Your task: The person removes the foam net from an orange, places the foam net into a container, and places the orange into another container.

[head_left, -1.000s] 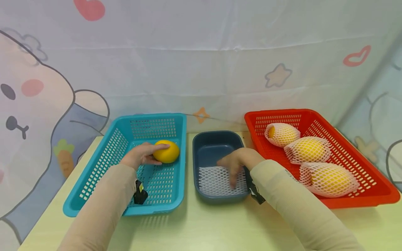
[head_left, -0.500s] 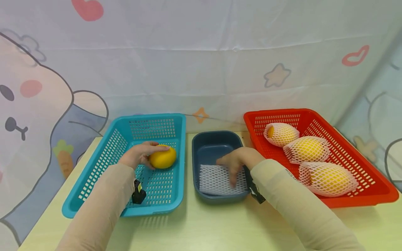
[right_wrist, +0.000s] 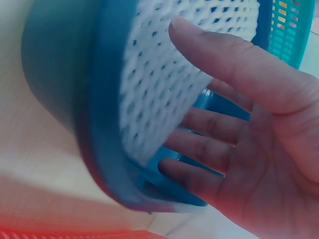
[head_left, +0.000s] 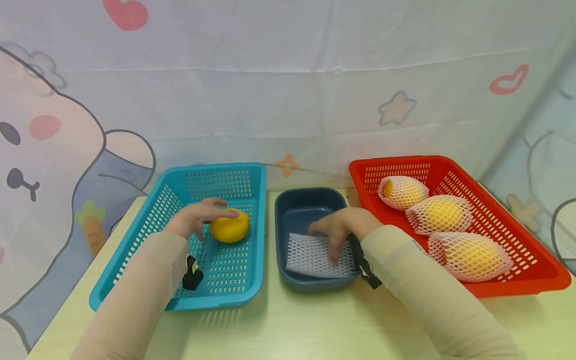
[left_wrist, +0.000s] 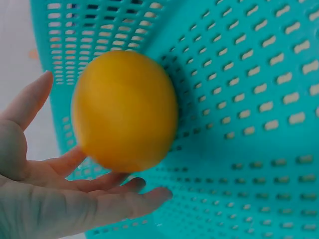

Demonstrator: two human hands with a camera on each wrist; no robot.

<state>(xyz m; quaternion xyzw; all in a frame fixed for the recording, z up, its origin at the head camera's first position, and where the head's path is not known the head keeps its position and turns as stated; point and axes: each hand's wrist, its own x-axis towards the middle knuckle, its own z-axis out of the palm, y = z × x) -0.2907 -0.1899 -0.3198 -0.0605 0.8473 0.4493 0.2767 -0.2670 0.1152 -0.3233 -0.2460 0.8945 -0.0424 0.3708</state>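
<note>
A smooth, oval yellow fruit (head_left: 230,226), mango-like, lies in the turquoise basket (head_left: 258,270) at left. Beside it is my left hand (left_wrist: 55,184), its fingers reaching along the fruit's lower side. In the left wrist view the thumb stands away from the fruit. My right hand (head_left: 343,227) is inside the navy bin (head_left: 294,200), over a flat white foam net sleeve (head_left: 306,255). Seen from the right wrist, the thumb extends above the net sleeve (right_wrist: 154,74), while the other fingertips meet its edge, partly hidden behind it. Thumb and fingers are wide apart.
On the right stands a red basket (head_left: 551,280) with three yellow fruits in white foam nets, one of them the front netted fruit (head_left: 477,256). Pale table surface (head_left: 270,325) runs along the front. A patterned curtain (head_left: 252,75) hangs behind the baskets.
The yellow fruit has shifted left and slightly toward me in the turquoise basket. My left hand has moved slightly left, off its far side. The net sleeve's far edge has slid slightly away from me.
</note>
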